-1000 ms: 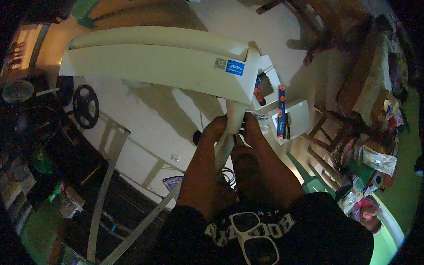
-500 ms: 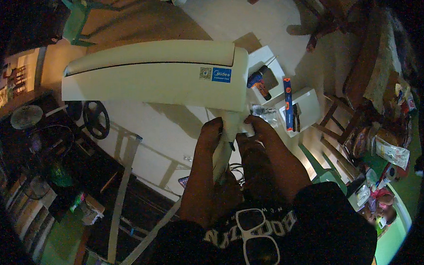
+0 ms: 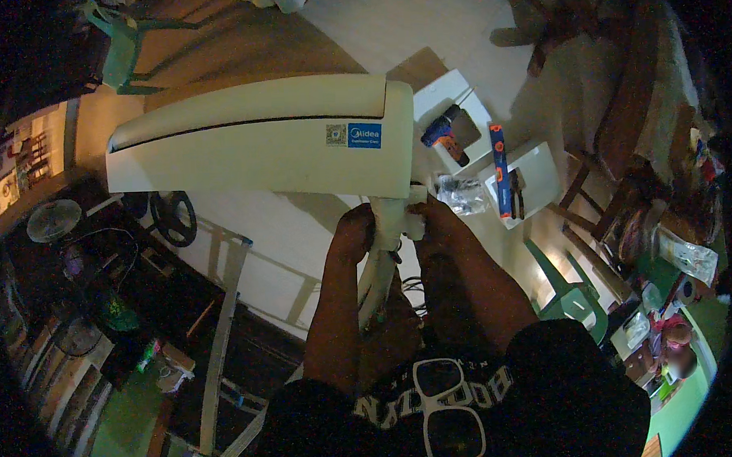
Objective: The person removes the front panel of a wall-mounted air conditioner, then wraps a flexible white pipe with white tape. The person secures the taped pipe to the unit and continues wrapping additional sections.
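A white split air conditioner indoor unit (image 3: 251,156) with a blue label stretches across the middle, its right end just above my hands. Below that end a pipe bundle (image 3: 388,220) wrapped in white tape runs down toward my body. My left hand (image 3: 355,230) is closed on the left side of this bundle, its fingers partly hidden behind it. On the other side my right hand (image 3: 441,219) grips what looks like a roll of white tape (image 3: 416,225), held against the bundle. Several fingers of the right hand are out of sight behind the roll.
Right of the unit lie a power drill (image 3: 446,137) on white foam packing, a blue spirit level (image 3: 501,171), pliers (image 3: 517,195) and a clear plastic bag (image 3: 461,194). A ladder (image 3: 225,338) stands at lower left, near a fan (image 3: 54,221). Green chair (image 3: 574,306) at right.
The view has shifted slightly, with the unit lower and a little further left. My right hand and the white roll have moved closer in against the pipe bundle. My left hand keeps its hold.
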`<state>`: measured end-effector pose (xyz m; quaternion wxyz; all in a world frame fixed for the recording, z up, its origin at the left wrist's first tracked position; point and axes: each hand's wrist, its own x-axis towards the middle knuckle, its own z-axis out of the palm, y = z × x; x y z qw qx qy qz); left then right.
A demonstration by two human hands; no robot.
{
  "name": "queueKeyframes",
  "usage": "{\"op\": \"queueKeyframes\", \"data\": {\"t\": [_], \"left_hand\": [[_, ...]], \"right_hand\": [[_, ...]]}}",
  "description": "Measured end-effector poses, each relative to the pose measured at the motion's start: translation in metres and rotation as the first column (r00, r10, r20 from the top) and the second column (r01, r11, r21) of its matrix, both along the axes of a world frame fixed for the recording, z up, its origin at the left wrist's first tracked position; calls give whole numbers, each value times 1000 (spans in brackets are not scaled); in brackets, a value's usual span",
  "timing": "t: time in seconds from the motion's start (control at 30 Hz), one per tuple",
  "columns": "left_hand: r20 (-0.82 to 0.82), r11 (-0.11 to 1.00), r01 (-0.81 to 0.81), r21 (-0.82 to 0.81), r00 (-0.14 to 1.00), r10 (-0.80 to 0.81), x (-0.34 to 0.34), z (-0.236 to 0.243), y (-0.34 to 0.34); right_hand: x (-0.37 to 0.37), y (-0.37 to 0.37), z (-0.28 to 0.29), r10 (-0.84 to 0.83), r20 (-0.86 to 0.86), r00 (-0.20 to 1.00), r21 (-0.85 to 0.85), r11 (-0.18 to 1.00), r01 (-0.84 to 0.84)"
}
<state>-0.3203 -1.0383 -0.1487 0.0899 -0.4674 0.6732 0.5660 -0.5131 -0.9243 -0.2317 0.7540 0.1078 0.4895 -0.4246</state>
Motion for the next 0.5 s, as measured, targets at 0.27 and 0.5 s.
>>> {"op": "queueKeyframes", "data": {"t": [0.27, 0.5], "left_hand": [[-47, 796, -333, 504, 911, 411, 7, -16, 14], [-1, 978, -189, 90, 982, 190, 10, -21, 9]], "right_hand": [[19, -19, 2, -154, 122, 981, 113, 984, 140], [26, -24, -2, -203, 161, 966, 68, 979, 194]]}}
